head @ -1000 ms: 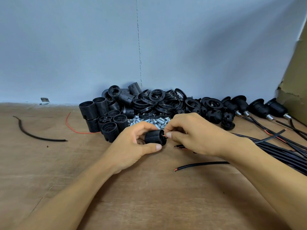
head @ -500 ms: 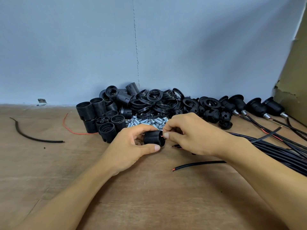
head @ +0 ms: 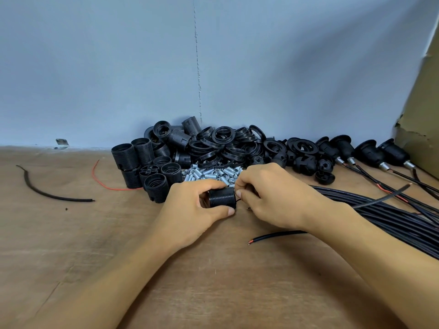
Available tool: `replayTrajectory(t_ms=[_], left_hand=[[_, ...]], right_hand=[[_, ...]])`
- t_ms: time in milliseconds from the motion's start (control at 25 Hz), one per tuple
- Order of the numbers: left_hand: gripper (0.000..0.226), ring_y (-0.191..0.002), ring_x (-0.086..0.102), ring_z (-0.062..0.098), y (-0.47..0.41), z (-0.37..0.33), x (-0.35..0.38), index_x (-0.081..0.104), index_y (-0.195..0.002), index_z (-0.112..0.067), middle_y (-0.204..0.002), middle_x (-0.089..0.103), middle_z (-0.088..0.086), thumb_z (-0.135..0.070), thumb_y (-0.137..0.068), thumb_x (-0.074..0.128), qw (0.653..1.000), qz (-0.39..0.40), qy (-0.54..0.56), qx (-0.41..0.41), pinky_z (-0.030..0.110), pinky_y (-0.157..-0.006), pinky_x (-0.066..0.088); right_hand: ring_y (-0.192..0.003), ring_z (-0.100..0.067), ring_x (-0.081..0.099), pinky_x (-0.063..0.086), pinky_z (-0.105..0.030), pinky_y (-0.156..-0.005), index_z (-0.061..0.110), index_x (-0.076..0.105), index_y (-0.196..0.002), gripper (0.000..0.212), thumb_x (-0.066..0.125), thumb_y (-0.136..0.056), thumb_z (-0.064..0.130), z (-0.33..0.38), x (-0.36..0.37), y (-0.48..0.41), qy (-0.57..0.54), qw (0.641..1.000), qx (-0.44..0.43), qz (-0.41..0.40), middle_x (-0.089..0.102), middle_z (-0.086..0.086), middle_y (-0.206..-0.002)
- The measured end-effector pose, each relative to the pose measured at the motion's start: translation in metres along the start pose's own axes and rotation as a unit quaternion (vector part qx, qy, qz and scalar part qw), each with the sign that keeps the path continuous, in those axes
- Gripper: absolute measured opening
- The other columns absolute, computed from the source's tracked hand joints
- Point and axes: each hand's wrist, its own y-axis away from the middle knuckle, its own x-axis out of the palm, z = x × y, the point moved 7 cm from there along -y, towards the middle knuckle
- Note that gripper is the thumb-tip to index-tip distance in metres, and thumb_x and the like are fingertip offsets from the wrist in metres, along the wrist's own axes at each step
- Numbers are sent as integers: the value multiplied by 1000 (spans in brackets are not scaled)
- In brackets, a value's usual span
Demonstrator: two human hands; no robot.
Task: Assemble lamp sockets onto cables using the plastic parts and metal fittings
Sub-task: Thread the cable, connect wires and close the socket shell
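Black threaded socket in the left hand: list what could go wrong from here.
The thin wire end pinched by the right hand could slip out of the black threaded plastic socket gripped by the left hand. The pile of silver metal fittings lies behind both hands; a nudge might scatter it.

We see a matt, grainy wooden table (head: 71,257), ribbed black plastic socket bodies (head: 128,157) with a dull sheen, bright shiny metal fittings (head: 209,173), smooth black sheathed cables (head: 392,217), and rough torn brown cardboard (head: 422,115).
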Motion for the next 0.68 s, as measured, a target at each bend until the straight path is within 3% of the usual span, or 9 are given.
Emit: replayTrajectory(t_ms=[80, 200, 400, 680], left_hand=[[44, -78, 68, -5, 1, 0, -1, 77, -109, -33, -90, 71, -31, -30, -68, 93, 1000, -8, -14, 1, 12, -73, 51], [37, -83, 71, 1, 0, 2, -1, 75, -100, -42, -92, 73, -24, -31, -69, 93, 1000, -6, 2, -7, 25, -81, 57], [36, -83, 72, 8, -1, 1, -2, 73, -96, -43, -92, 75, -20, -27, -70, 92, 1000, 0, 17, -20, 34, -83, 58], [43, -79, 72, 5, 0, 3, -1, 76, -108, -34, -91, 76, -17, -29, -69, 93, 999, 4, 11, -34, 27, -80, 59]], right_hand=[[-82, -10, 53, 46, -30, -76, 23, 63, -87, 10, 58, -96, 23, 0, 2, 1, 4, 1000, -4, -12, 56, 12, -85], [-76, -2, 53, 38, -16, -68, 24, 68, -87, 10, 62, -95, 21, -4, 2, 2, -39, 999, 8, -25, 59, 14, -80], [-70, 4, 60, 43, -9, -63, 28, 73, -85, 8, 68, -91, 29, -17, 0, 1, -115, 991, 69, 5, 69, 14, -72], [-69, -1, 59, 41, -11, -62, 30, 66, -77, 16, 65, -92, 23, -16, 5, 3, -90, 994, 61, -4, 67, 10, -71]])
